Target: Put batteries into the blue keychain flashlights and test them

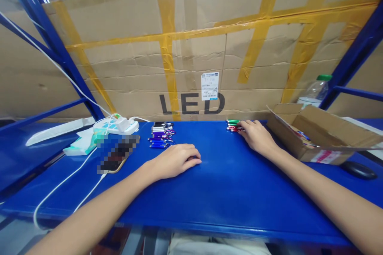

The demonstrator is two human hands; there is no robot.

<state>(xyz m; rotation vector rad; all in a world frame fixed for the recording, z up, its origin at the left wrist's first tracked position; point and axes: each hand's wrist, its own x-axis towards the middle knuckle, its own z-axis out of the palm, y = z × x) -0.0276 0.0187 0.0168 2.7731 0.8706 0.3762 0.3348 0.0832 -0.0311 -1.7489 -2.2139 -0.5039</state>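
My left hand [179,160] rests on the blue table with its fingers loosely curled, just right of a stack of pens [160,135] in black, white, purple and blue. At the back, my right hand [254,134] has its fingertips on the right ends of a small group of green pens [231,121] and red pens [232,128]. Whether those fingers grip a pen is hidden. To the right of that hand stands an open cardboard box [323,147] with some small colourful items inside.
A phone [121,153], a power strip [125,126], white cables and a tissue pack [79,145] lie at the left. A black mouse [358,170] and a green-capped bottle [317,89] are at the right. A taped cardboard sheet [134,71] stands behind the table [215,195].
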